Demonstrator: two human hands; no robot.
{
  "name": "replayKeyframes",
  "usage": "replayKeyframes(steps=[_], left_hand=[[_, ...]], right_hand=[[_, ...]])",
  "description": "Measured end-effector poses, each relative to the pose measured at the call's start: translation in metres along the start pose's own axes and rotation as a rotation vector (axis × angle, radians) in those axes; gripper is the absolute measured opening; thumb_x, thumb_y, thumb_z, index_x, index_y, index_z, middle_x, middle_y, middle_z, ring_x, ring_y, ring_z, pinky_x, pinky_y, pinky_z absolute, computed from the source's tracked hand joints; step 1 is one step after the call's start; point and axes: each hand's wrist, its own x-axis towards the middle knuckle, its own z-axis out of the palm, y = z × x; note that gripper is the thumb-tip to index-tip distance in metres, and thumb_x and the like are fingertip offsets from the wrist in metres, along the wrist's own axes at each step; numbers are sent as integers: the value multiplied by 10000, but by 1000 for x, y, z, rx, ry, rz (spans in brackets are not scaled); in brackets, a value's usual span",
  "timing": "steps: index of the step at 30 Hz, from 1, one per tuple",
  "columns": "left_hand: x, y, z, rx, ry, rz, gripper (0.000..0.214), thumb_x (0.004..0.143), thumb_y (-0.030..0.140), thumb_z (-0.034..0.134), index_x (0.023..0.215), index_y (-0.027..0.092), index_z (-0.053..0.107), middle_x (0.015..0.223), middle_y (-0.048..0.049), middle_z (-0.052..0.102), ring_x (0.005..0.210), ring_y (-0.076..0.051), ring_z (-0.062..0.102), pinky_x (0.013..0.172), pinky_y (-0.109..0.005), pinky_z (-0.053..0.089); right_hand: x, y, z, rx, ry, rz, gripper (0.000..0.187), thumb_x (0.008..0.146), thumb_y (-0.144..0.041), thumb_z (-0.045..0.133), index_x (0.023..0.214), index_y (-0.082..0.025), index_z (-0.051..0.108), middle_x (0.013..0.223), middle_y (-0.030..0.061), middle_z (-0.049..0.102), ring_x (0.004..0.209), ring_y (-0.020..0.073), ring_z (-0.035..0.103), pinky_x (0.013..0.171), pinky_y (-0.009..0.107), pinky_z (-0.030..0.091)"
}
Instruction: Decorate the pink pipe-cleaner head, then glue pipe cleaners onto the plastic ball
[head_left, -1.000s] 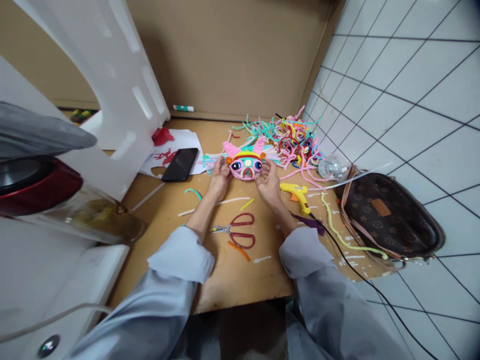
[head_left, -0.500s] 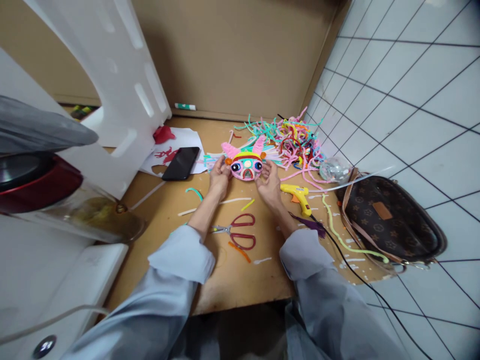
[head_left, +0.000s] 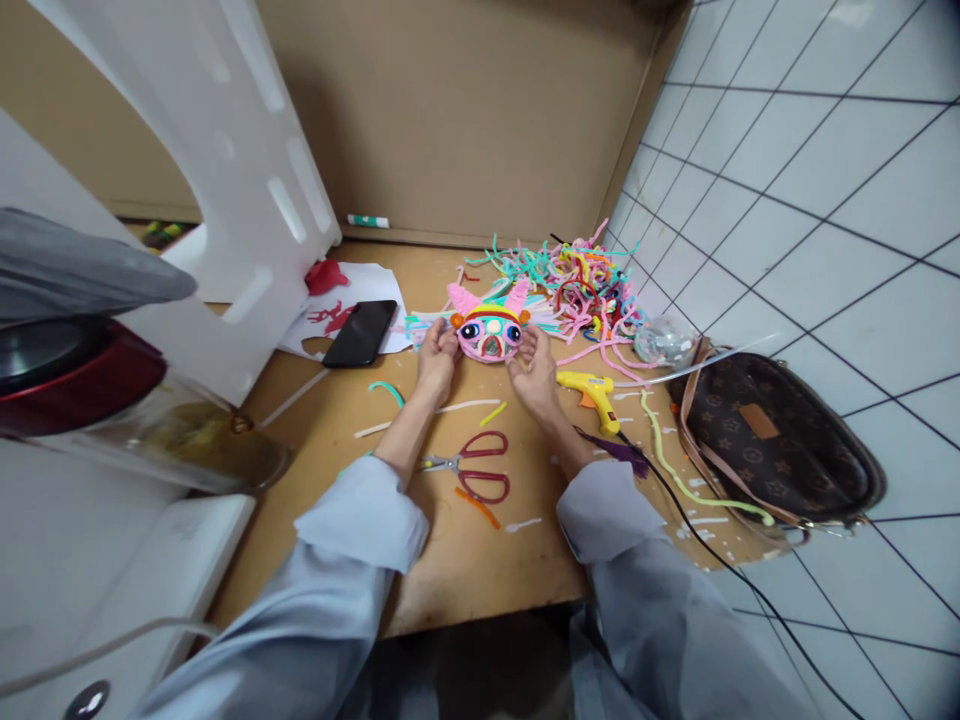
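Note:
A small pink pipe-cleaner mask (head_left: pixel 489 332) with big eyes, pink ears and a striped band stands on the wooden board (head_left: pixel 457 555). My left hand (head_left: pixel 437 360) grips its left edge and my right hand (head_left: pixel 537 370) grips its right edge, fingers curled round it. Behind the mask lies a tangled heap of coloured pipe cleaners (head_left: pixel 577 280). Red-handled scissors (head_left: pixel 476 464) lie between my forearms. A yellow glue gun (head_left: pixel 594 391) rests just right of my right hand.
A black phone (head_left: pixel 360 333) lies on white paper with red cut-outs (head_left: pixel 330 300) at the left. A brown patterned bag (head_left: pixel 772 440) sits on the tiled floor to the right. A white plastic chair frame (head_left: pixel 247 190) and a red-and-glass appliance (head_left: pixel 112 400) stand at the left.
Both hands keep hold of the mask in nearly the same place. The view has shifted slightly.

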Motion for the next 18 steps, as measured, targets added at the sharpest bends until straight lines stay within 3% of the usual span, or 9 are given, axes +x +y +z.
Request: replayKeyframes(steps=[10, 18], left_hand=[[-1, 2, 0, 31, -24, 0, 597, 754, 247, 756, 1305, 220, 525, 1260, -120, 695, 1101, -218, 693, 976, -356, 542], [-4, 3, 1, 31, -5, 72, 495, 751, 244, 766, 1207, 221, 575, 1098, -91, 726, 982, -187, 716, 887, -303, 561]], right_hand=[[3, -2, -3, 24, -16, 34, 617, 750, -262, 648, 1318, -213, 413, 1288, 152, 629, 1167, 265, 633, 1033, 458, 524], [1, -9, -3, -11, -9, 44, 605, 757, -207, 623, 1322, -202, 408, 1291, 159, 626, 1177, 254, 631, 1047, 453, 516]])
